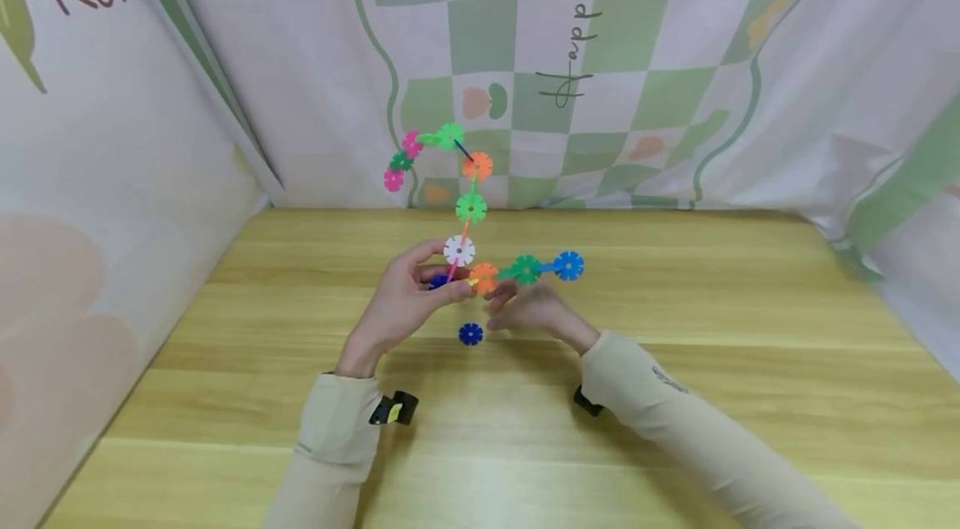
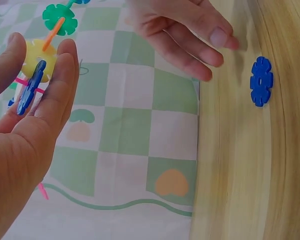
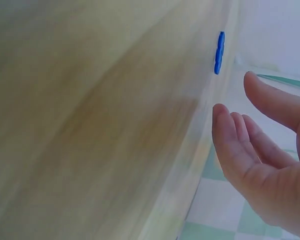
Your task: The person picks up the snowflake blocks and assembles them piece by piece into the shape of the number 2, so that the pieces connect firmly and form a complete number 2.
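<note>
My left hand (image 1: 401,291) holds a chain of notched plastic snowflake discs (image 1: 471,209) above the table. In the left wrist view, its thumb and fingers pinch around a yellow disc (image 2: 34,52) with a dark blue disc (image 2: 32,87) slotted to it. One branch rises and curves left through white, green, orange and pink discs; another runs right to a blue disc (image 1: 569,266). My right hand (image 1: 536,308) is under that right branch, fingers loosely bent, with nothing between thumb and fingers in the right wrist view. Beside its fingertips, a loose dark blue disc (image 1: 470,334) lies on the table.
The wood-grain table (image 1: 675,412) reaches back to a hanging checked cloth (image 1: 551,37). More printed white cloth (image 1: 112,179) hangs along the left side, and another stretch is at the right. Black camera mounts sit at both wrists.
</note>
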